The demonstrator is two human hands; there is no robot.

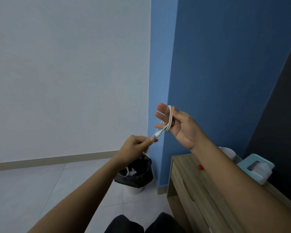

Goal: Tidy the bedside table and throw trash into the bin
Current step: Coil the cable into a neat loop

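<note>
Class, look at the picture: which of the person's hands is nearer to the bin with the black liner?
Left. The left hand pinches the white cable's plug just above the bin. The right hand, wrapped with cable coils, is higher and further right.

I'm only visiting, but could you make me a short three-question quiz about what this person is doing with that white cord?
1. True or false: the white cable is looped around the fingers of the right hand.
2. What pinches the cable's plug end? A) left hand B) right hand C) neither
3. What stands on the floor beside the bedside table?

Key: 1 true. 2 A. 3 the bin, lined with a black bag.
</note>
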